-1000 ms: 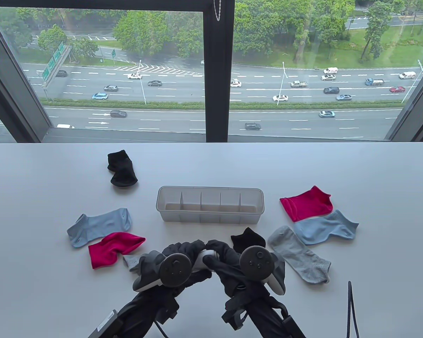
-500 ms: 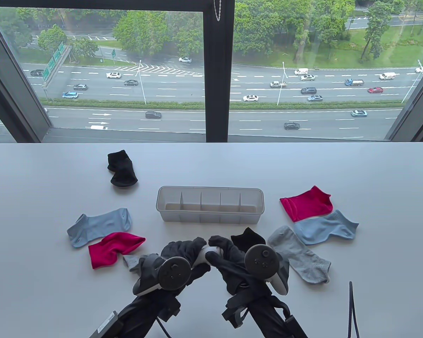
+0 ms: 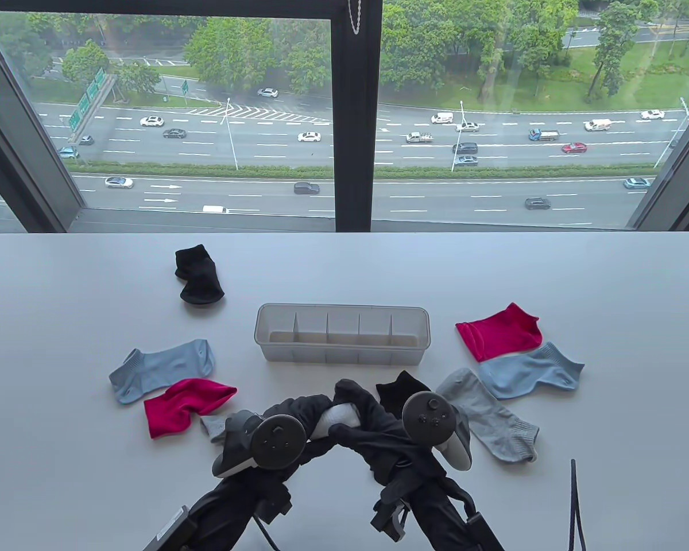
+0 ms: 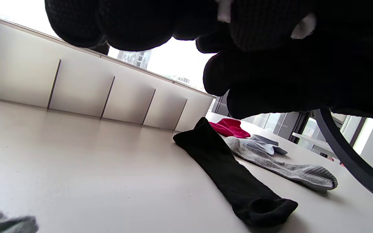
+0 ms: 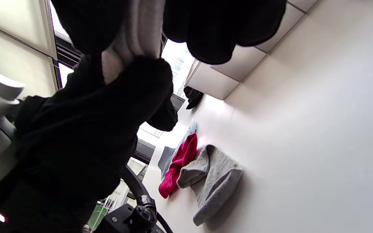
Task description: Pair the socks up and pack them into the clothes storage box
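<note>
Left grip (image 3: 298, 416) and right grip (image 3: 367, 419) both clutch a white sock bundle (image 3: 340, 418) above the bench (image 3: 608, 275); the box (image 3: 343, 341) sits beyond.

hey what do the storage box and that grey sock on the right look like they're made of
Storage box: probably plastic, frosted and translucent with a matte finish; its dividers show through the wall. Grey sock: knitted fabric, likely a cotton blend; the left wrist view shows a coarse looped texture and it lies limp.

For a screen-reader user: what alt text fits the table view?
Both gloved hands, left hand and right hand, hold a white sock bundle before an empty divided storage box. Black, blue, red and grey socks lie scattered on the white table.
</note>
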Tool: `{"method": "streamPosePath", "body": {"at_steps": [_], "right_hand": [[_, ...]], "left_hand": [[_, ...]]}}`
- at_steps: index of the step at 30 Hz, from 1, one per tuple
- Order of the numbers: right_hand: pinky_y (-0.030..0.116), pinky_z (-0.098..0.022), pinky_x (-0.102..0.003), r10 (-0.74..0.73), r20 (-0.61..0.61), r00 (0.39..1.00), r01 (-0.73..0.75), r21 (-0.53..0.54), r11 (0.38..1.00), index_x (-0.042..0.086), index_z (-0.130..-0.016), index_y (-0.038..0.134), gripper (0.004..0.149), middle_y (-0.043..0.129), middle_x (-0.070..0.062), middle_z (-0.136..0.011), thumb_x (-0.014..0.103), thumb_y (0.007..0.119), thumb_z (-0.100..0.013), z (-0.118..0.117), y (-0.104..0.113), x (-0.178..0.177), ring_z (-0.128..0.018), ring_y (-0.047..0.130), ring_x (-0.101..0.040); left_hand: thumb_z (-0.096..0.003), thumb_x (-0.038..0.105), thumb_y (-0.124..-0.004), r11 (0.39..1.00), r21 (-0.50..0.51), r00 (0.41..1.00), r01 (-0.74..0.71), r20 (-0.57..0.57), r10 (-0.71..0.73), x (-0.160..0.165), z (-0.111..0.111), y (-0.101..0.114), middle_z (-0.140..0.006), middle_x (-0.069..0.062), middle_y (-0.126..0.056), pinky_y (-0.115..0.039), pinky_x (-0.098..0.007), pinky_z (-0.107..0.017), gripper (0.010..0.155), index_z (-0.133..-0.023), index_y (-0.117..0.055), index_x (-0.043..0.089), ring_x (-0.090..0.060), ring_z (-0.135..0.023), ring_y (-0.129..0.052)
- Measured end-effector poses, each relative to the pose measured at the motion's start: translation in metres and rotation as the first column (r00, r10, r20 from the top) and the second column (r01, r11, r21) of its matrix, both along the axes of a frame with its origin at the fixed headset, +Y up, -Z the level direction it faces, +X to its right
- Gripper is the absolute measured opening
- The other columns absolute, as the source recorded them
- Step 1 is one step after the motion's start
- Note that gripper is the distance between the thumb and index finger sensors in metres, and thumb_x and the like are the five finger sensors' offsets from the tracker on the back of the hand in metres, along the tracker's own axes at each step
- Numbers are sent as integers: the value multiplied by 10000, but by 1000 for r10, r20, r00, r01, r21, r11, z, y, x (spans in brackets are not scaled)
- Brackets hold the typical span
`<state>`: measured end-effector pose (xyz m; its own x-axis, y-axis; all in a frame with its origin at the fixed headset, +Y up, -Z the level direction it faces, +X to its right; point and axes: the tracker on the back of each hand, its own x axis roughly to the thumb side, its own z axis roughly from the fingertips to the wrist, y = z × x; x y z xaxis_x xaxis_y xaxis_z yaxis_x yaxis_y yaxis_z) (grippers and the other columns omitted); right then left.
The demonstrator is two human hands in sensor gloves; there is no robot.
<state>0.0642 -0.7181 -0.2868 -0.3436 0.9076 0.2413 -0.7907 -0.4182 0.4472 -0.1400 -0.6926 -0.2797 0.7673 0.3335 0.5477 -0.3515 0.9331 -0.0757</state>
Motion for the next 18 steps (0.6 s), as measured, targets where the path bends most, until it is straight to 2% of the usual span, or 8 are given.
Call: {"method": "streamPosePath", "body": {"at_steps": [2,4,5,6,8,11,14,18], "right_hand": [[760,-674,-487,3,76,997,-5,25,1000,243,-1086,515,588,734,-206,-1028,378,773,-575,-1,1,2,-809,911,-281],[803,-634,-449,77,171,982,-90,68,994,197,-1069,543,582,815,-183,-940,411,767,-576,0,2,5,-719,960,-219],[813,-615,-442,110,219,969,-131,84,988,166,-1061,556,592,840,-182,-898,425,766,-572,1,3,5,-678,971,-204],[824,-596,-435,153,268,951,-188,112,976,152,-1053,567,595,855,-176,-871,434,766,-569,2,3,7,-647,978,-194],[834,-576,-426,207,301,931,-259,146,955,139,-1042,581,596,872,-168,-834,450,763,-567,3,5,8,-608,985,-178],[835,-568,-427,249,310,918,-310,166,936,134,-1033,597,597,881,-167,-814,456,769,-561,5,7,2,-591,988,-177],[841,-565,-419,297,305,905,-363,187,913,134,-1031,603,594,888,-161,-804,463,756,-560,5,4,0,-584,993,-168],[824,-589,-432,263,284,922,-319,173,932,145,-1048,580,620,864,-169,-841,449,758,-537,4,4,1,-627,977,-185]], "left_hand": [[-475,458,-795,1000,-18,1000,-13,-9,13,-2,-1,-1,-626,-95,-898,-808,-566,-527,671,-983,-575,80,-253,-459,-939],[-500,487,-765,999,-50,999,20,-39,-22,0,-1,0,-942,-194,-759,-651,-667,-675,813,-1095,-381,88,-414,-806,-844],[-508,498,-748,999,-39,999,24,-41,-25,-1,1,1,-1116,-222,-561,-559,-698,-721,851,-1123,-293,126,-480,-1004,-659],[-508,490,-752,1000,23,999,-20,-49,21,-2,3,4,-1149,-222,-476,-509,-712,-736,807,-1118,-329,172,-488,-1042,-580],[-527,433,-761,993,86,996,-78,-38,81,-1,6,9,-1094,-189,-568,-531,-696,-731,623,-1049,-505,211,-451,-996,-642],[-527,362,-789,994,111,998,16,-69,-9,5,9,13,-955,-184,-781,-599,-676,-705,483,-941,-738,120,-438,-833,-826],[-531,309,-784,992,109,997,62,-61,-55,7,9,11,-853,-181,-867,-669,-650,-670,407,-874,-802,92,-403,-730,-908],[-554,301,-738,998,55,999,-5,-50,8,0,5,10,-865,-175,-852,-676,-646,-668,395,-892,-783,100,-392,-739,-904]]}}
